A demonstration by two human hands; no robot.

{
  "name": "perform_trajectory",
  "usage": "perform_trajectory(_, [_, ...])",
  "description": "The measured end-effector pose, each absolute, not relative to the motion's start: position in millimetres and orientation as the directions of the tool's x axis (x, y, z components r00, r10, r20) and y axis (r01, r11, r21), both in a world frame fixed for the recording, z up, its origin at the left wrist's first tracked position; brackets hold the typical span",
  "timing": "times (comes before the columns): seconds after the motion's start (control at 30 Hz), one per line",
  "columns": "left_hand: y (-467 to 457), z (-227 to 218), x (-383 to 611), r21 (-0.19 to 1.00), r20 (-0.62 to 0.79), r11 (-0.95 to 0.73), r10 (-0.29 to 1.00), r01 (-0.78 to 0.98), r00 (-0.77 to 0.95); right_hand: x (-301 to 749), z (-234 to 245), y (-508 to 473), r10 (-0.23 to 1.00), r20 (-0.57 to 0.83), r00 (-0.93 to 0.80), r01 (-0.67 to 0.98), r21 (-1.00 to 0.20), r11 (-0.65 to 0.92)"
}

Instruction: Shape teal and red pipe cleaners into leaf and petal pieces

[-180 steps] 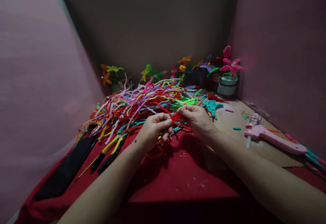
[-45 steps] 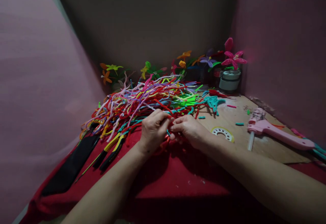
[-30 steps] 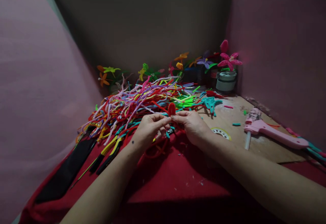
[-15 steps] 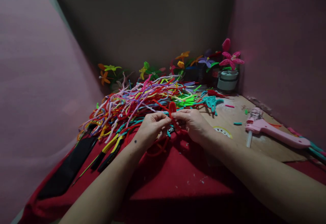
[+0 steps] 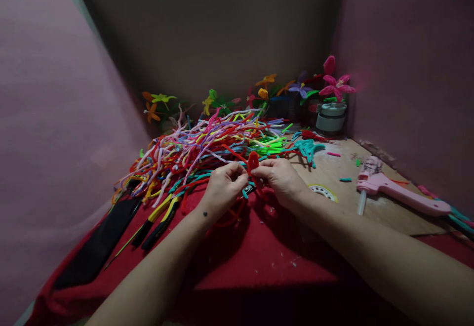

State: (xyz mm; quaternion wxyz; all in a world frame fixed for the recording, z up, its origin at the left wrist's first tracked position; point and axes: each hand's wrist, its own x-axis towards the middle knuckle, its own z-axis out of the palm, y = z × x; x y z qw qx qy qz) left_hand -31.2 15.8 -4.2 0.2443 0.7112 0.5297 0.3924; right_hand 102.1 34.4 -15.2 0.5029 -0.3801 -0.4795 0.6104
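Red loop [image 5: 253, 160], pinched by right hand [image 5: 282, 182], has shifted slightly rightward.

Dim light, dark wall [image 5: 207, 34] behind — pale pink surface [image 5: 52, 118] left, mauve wall [image 5: 411, 69] right, red tablecloth [image 5: 259, 271] below

Two bare hands, a left hand [image 5: 224, 187] and a right hand [image 5: 284, 183], appear with one fuzzy red loop [image 5: 253, 160], one pink plastic glue gun [image 5: 407, 198], one pair of yellow-and-black-handled pliers [image 5: 167, 220] and one white perforated ring edged in yellow [image 5: 324, 191].
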Motion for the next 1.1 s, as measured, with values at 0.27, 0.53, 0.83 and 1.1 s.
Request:
perform_trajectory(0.27, [16,7,-45,0.647,0.466,-0.367,0.884,0.669,0.034,105,-16,40,0.983,-0.003,-0.185,-0.378,-0.923,-0.074])
perform_trajectory(0.53, [-14,4,-72,-0.009,-0.008,-0.367,0.930,0.930,0.366,108,-18,48,0.975,-0.002,-0.221,-0.477,-0.872,-0.110])
perform_trajectory(0.83, [0,-8,-84,0.034,-0.093,-0.404,0.909,0.914,0.406,115,-18,64,0.992,0.025,-0.126,-0.635,-0.770,-0.061])
perform_trajectory(1.1, [11,26,-83,0.766,-0.291,-0.154,0.783,0.624,0.550,120,-8,64,0.984,-0.031,-0.173,-0.719,-0.680,-0.148])
